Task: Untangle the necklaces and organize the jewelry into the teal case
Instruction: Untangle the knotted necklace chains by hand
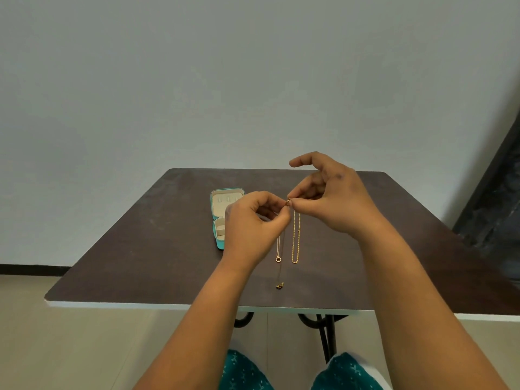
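The dark brown table (174, 249) stands against a pale wall, its near edge running just above my knees, which are clad in teal patterned cloth. On its left-centre lies the teal case (225, 202), open, lid laid back, with a cream lining showing; the lower half of it is partly hidden behind my left hand (253, 229). That hand is raised above the table, fingers curled, thumb and forefinger pinching at a small gold clasp or ring where the chains meet. My right hand (332, 198) meets it at the same spot, thumb and a finger pinching the same small piece, with the forefinger lifted and arched clear above. From the pinch point hang the necklaces: a gold link chain (295, 240) falling in a narrow loop on the right, and a finer chain to its left carrying a small ring pendant (278, 259). A third, very thin strand drops lower and ends in a small dark-and-gold charm (280, 285). I cannot tell whether the hanging ends touch the table or whether the strands are crossed at the top.
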